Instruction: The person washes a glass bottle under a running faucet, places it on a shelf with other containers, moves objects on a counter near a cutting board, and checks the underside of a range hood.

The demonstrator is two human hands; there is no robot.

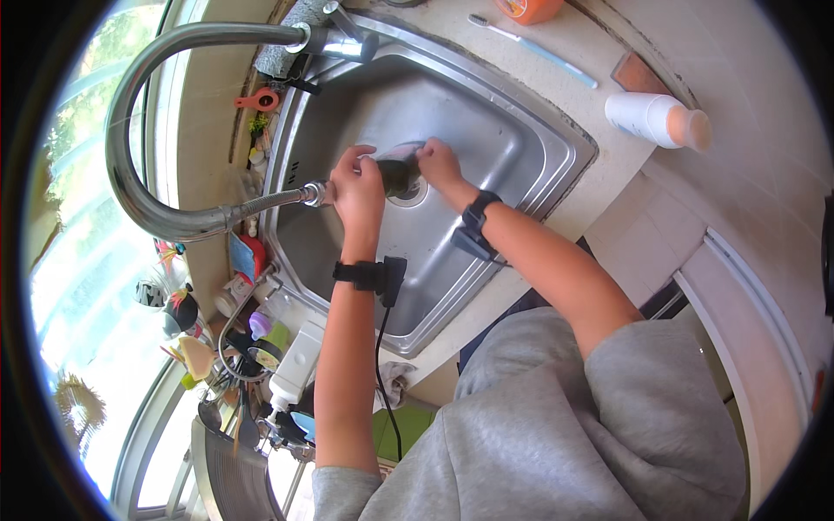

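Observation:
Both hands are over a stainless steel sink (417, 260), near its drain (412, 195). Between them is a dark item (396, 177) with a pale, pinkish part, possibly a shoe; its kind is not clear. My left hand (359, 189) is at the item's left side, thumb and fingers bent, close to the end of the flexible faucet hose (277, 200). My right hand (441, 163) pinches the item's right edge with closed fingers. Each wrist wears a black strap with a small device.
A curved chrome faucet (124, 130) arches over the left side. On the counter lie a toothbrush (541, 53) and a white bottle (642, 118); an orange container (529, 9) stands behind. A sponge (244, 256), a white pump bottle (296, 365) and utensils crowd the lower left.

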